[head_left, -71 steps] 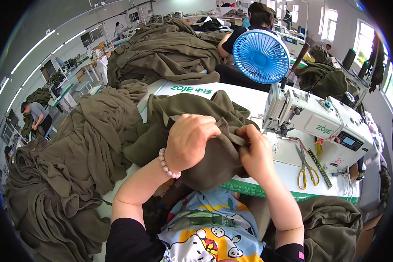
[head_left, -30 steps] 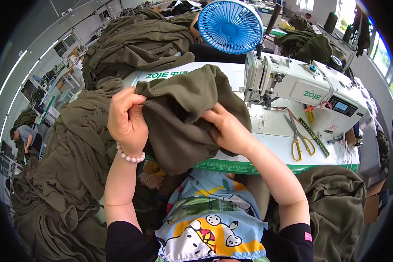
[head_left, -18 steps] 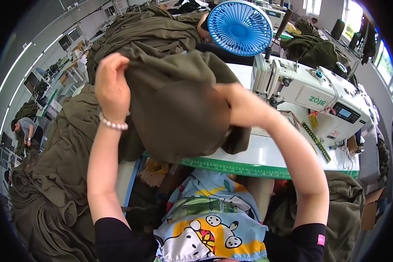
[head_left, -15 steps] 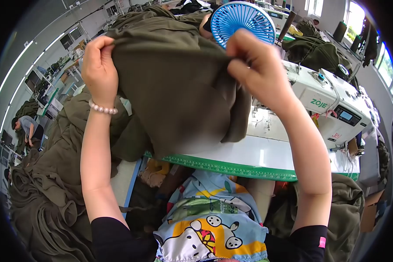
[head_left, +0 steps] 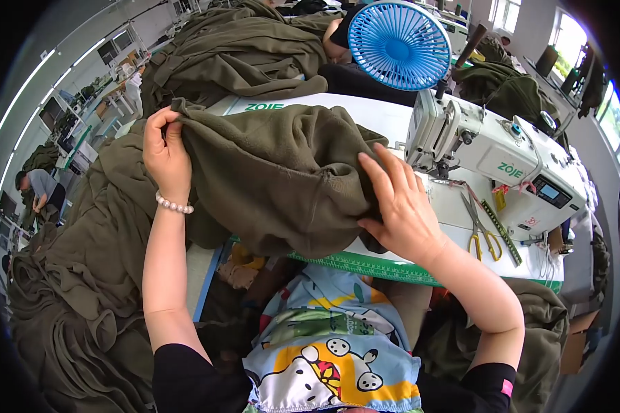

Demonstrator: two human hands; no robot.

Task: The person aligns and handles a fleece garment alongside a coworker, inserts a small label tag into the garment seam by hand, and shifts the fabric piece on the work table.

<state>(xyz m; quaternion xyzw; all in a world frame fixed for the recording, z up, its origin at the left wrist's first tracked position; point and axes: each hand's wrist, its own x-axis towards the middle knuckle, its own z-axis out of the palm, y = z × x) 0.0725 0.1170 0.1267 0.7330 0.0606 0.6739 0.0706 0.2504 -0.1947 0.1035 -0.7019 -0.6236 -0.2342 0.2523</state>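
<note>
We are holding the olive cloth (head_left: 275, 186) bunched above the tabletop (head_left: 461, 237), to the left of the sewing machine (head_left: 503, 148), with its lower folds hanging over the green measuring strip (head_left: 365, 267) that is running along the near edge. Our left hand (head_left: 167, 148) is pinching the upper left corner between thumb and curled fingers, and its bracelet (head_left: 173, 204) is sitting at the wrist. Our right hand (head_left: 403, 203) is resting against the cloth's right side, fingers spread and thumb held apart (we cannot tell how firmly they are pressing). A narrow stretch of white surface is showing between that hand and the machine, and more of it is opening out toward the scissors (head_left: 481, 230) and the patterned strip (head_left: 501, 233), which are lying side by side to the right. Beyond the cloth, a band of white tabletop is separating it from the far fabric pile (head_left: 234, 55), while the blue fan (head_left: 398, 48) is standing over the back edge. The left fabric pile (head_left: 103, 227) is crowding the table's left side, and 1 more pile, the lower right fabric (head_left: 523, 323), is bulging below the front edge.
</note>
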